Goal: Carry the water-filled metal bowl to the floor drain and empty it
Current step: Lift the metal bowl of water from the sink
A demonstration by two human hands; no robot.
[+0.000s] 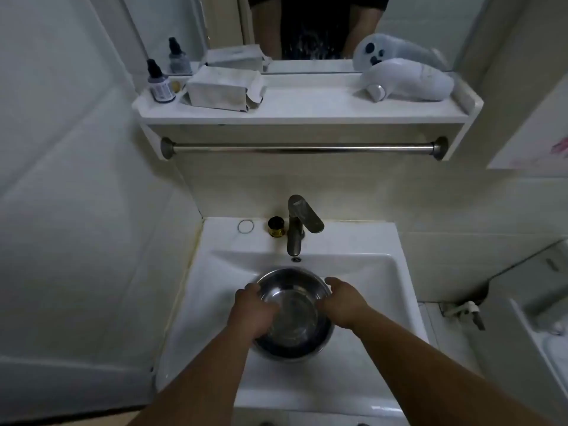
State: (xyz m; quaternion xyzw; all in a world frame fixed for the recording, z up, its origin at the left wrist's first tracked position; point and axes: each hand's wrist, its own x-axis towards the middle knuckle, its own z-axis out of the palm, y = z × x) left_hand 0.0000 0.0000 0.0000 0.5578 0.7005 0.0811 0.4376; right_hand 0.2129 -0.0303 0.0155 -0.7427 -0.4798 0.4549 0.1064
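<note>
A round metal bowl (pixel 293 312) with water in it sits in the white sink basin (pixel 362 272), just below the faucet. My left hand (pixel 252 312) grips the bowl's left rim, fingers curled over the edge. My right hand (pixel 344 302) holds the right rim the same way. Both forearms reach in from the bottom of the view. No floor drain is in view.
A grey faucet (pixel 299 224) stands behind the bowl, with a small dark-and-gold jar (pixel 275 226) to its left. Above are a towel bar (pixel 304 148) and a shelf (pixel 307 110) holding a dropper bottle, a tissue pack and a white hair dryer. Walls close in on both sides.
</note>
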